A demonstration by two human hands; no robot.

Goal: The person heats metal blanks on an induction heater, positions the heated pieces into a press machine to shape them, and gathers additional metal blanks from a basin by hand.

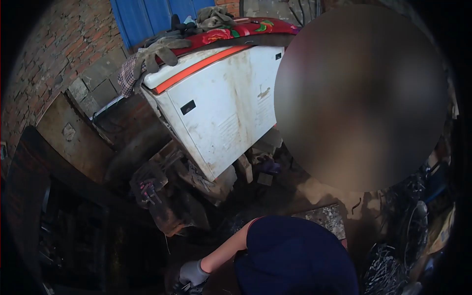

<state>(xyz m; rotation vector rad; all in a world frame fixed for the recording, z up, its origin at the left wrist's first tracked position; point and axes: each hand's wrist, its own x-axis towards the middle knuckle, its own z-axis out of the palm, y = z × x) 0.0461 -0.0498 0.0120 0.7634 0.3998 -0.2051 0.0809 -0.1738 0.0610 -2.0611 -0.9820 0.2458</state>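
Note:
My right hand (194,273), in a grey work glove, is low in the view, left of the dark blue sleeve (295,253). Its forearm is bare and slants down to the left. The gloved fingers curl downward around something with a small bright edge; shadow and the frame's bottom edge hide what it is. Dark, unlit ground surrounds the hand. Nothing of my left hand shows. A rough block-like stand (174,211) with crusted edges is above the hand.
A stained white metal cabinet (226,108) with an orange stripe carries grey gloves (160,51) and a red floral cloth (221,35). Dark machinery (69,236) is at left. Tangled wire and metal pieces (386,268) lie at right. A large blurred circle covers the upper right.

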